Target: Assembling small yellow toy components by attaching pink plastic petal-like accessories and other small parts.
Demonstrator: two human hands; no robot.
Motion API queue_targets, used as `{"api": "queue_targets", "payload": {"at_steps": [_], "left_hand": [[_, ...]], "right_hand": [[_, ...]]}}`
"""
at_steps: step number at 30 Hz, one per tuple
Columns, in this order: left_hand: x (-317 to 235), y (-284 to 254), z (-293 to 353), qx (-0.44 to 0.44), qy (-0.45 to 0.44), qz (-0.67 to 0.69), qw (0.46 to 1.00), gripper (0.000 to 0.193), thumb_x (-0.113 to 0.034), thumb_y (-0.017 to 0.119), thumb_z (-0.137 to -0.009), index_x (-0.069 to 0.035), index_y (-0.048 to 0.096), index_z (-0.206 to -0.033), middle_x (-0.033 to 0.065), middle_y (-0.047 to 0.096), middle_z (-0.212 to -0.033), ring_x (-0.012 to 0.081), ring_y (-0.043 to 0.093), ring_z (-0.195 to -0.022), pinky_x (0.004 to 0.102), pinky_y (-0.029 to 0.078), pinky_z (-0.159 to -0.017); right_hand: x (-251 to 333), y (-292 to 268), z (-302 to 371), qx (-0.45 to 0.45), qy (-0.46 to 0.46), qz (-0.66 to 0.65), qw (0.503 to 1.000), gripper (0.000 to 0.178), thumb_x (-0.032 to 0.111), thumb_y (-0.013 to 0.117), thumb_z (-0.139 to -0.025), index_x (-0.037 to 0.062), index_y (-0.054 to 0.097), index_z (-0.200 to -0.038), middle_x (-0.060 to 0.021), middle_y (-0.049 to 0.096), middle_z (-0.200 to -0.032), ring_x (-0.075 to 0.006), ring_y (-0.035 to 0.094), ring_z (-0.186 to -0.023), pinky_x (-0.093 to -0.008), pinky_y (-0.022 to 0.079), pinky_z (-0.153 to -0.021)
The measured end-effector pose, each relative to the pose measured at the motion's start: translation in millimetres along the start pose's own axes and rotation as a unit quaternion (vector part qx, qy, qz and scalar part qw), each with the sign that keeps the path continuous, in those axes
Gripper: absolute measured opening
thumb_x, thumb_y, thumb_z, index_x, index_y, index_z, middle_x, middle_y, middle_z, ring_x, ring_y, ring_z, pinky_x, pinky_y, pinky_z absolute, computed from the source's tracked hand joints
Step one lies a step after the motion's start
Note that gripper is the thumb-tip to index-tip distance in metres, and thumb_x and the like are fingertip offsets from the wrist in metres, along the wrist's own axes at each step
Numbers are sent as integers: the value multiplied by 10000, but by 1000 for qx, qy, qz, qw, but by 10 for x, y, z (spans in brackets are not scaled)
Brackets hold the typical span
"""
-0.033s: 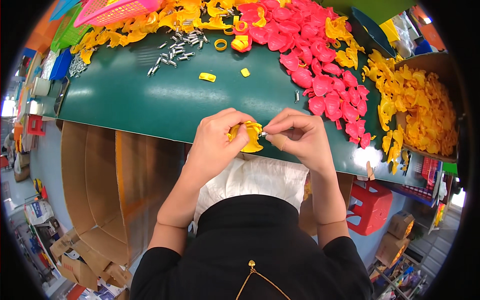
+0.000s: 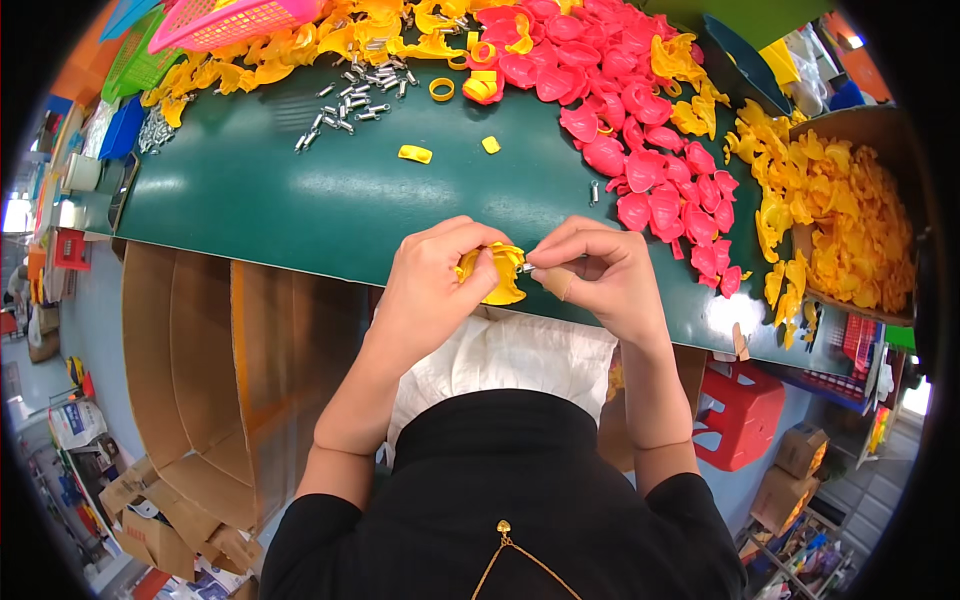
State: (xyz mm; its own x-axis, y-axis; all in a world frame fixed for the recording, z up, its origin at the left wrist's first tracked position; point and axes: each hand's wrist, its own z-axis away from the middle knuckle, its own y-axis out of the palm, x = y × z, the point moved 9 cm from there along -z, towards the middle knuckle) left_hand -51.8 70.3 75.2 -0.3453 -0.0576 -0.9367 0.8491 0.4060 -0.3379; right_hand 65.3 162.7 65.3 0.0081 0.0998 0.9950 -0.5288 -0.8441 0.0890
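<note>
My left hand [image 2: 440,285] is closed around a curved yellow plastic piece [image 2: 508,275] at the table's near edge. Between the thumb and fingertips of my right hand [image 2: 605,280] is a small metal spring [image 2: 526,268], its end touching the yellow piece; my fingers hide most of it. Farther up the green table [image 2: 300,200] lie a short yellow band [image 2: 415,154], a small yellow bit [image 2: 490,145] and a yellow ring [image 2: 441,90]. A single loose spring [image 2: 594,192] rests to the right, beside red shell-shaped pieces [image 2: 665,205].
A pile of springs [image 2: 350,100] lies at the far left of centre, below yellow pieces [image 2: 270,55] and a pink basket [image 2: 235,22]. On the right stands a carton [image 2: 880,125] full of yellow pieces. An open cardboard box [image 2: 190,350] and a red stool [image 2: 742,415] flank me.
</note>
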Motion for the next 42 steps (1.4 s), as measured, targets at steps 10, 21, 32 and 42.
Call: {"api": "queue_targets", "payload": {"at_steps": [10, 21, 32, 42], "left_hand": [[82, 63, -12, 61, -30, 79, 995, 173, -32, 620, -769, 37, 674, -918, 51, 577, -782, 112, 538, -700, 244, 425, -631], [155, 10, 87, 28, -35, 90, 995, 165, -25, 650, -752, 26, 680, -905, 48, 588, -787, 85, 527, -682, 225, 416, -608], [-17, 220, 506, -58, 172, -404, 897, 541, -334, 779, -705, -61, 620, -1145, 74, 557, -1218, 306, 470, -966, 389, 434, -824], [108, 126, 352, -96, 185, -320, 924, 424, -238, 813, -683, -49, 619, -1009, 85, 608, -1141, 370, 500, -1073, 463, 436, -905]], "right_hand": [[97, 30, -6, -5, -67, 95, 993, 166, -79, 676, -787, 5, 720, -924, -89, 658, -936, -153, 658, -865, -260, 551, -758], [41, 154, 20, -22, -20, 105, 994, 174, -37, 703, -799, -19, 707, -971, -89, 659, -955, -153, 636, -884, -258, 531, -754], [357, 153, -741, 14, -92, 417, 904, 164, 153, 696, -832, 22, 713, -930, -82, 663, -814, -170, 595, -716, -301, 471, -649], [504, 71, -1917, -73, -150, 514, 841, 184, 138, 661, -821, 45, 721, -968, -119, 702, -897, -260, 668, -818, -368, 522, -739]]}}
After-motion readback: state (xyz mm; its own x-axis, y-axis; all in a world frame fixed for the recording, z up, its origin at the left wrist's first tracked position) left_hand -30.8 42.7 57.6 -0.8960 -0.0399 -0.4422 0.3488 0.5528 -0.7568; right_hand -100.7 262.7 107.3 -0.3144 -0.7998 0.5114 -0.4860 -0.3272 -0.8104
